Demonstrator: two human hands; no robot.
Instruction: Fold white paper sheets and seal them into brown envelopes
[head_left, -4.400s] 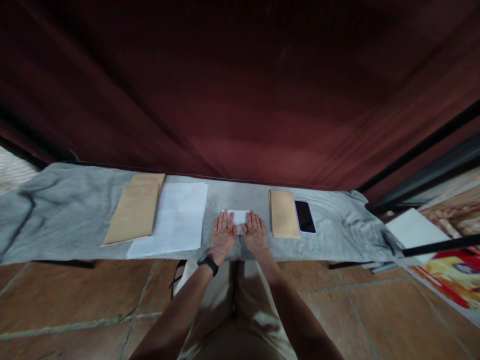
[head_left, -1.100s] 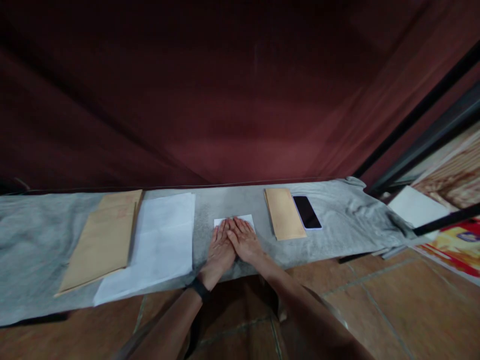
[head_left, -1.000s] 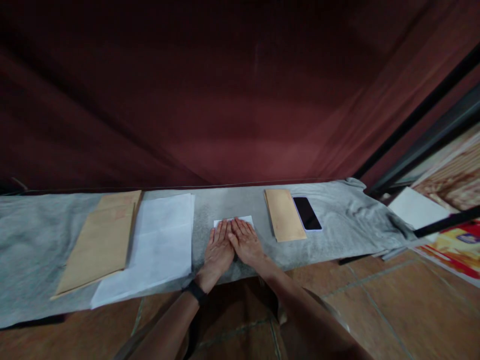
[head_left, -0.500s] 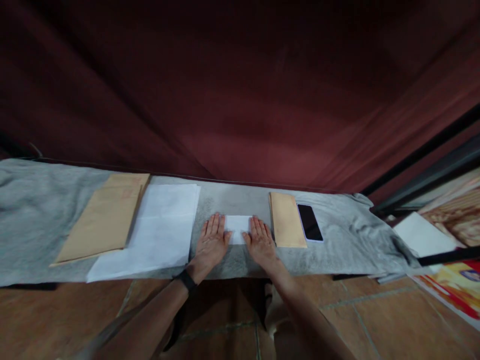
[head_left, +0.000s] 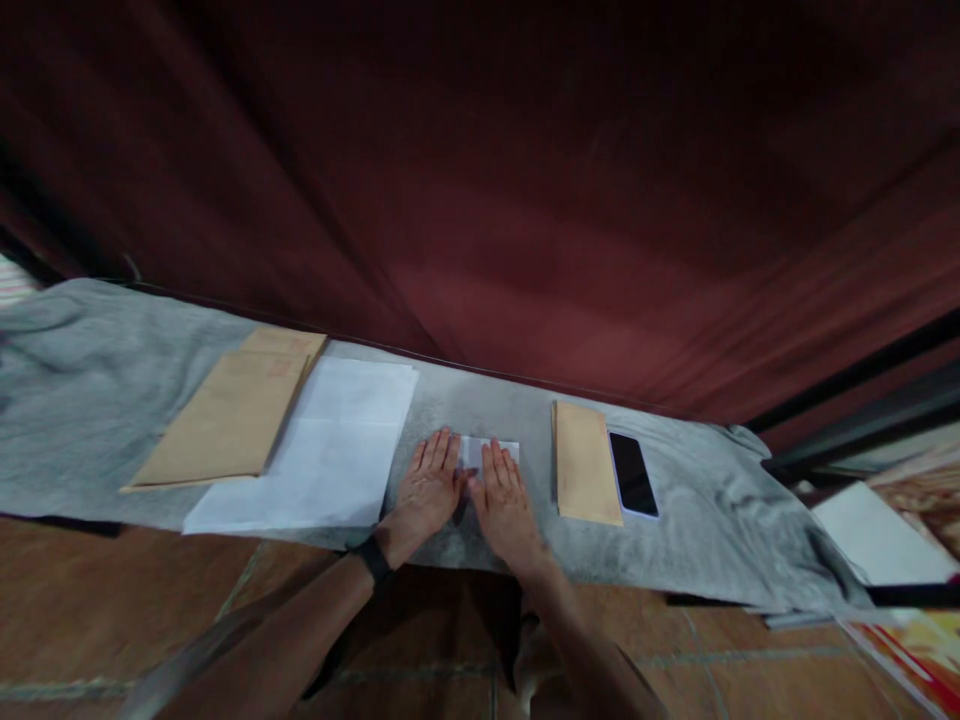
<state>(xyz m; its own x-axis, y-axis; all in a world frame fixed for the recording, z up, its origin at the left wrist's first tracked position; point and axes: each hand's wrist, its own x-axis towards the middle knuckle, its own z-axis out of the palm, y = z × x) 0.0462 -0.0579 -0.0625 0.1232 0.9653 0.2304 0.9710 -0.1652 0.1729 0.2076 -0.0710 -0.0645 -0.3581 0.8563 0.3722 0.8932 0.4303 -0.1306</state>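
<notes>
A small folded white paper (head_left: pixel 471 450) lies on the grey cloth in the middle, partly covered by both hands. My left hand (head_left: pixel 429 482) rests flat on its left part, fingers stretched out, with a black band on the wrist. Flat on its right part lies my right hand (head_left: pixel 501 495), fingers extended and thumb close to the left thumb. A corner of the paper shows beyond the right fingers. Both palms face down and hide most of the paper's near edge.
To the left, brown envelopes (head_left: pixel 232 415) overlap large white sheets (head_left: pixel 341 450). On the right lie a smaller stack of brown envelopes (head_left: pixel 589 465) and a phone (head_left: pixel 634 475). A dark red curtain (head_left: pixel 480 250) hangs behind the cloth-covered bench (head_left: pixel 712 500). Tiled floor (head_left: pixel 112 600) is below.
My right hand has slid left over the paper, nearer my left hand, uncovering the paper's right end. My left hand stays at the left end. The view has tilted slightly.
</notes>
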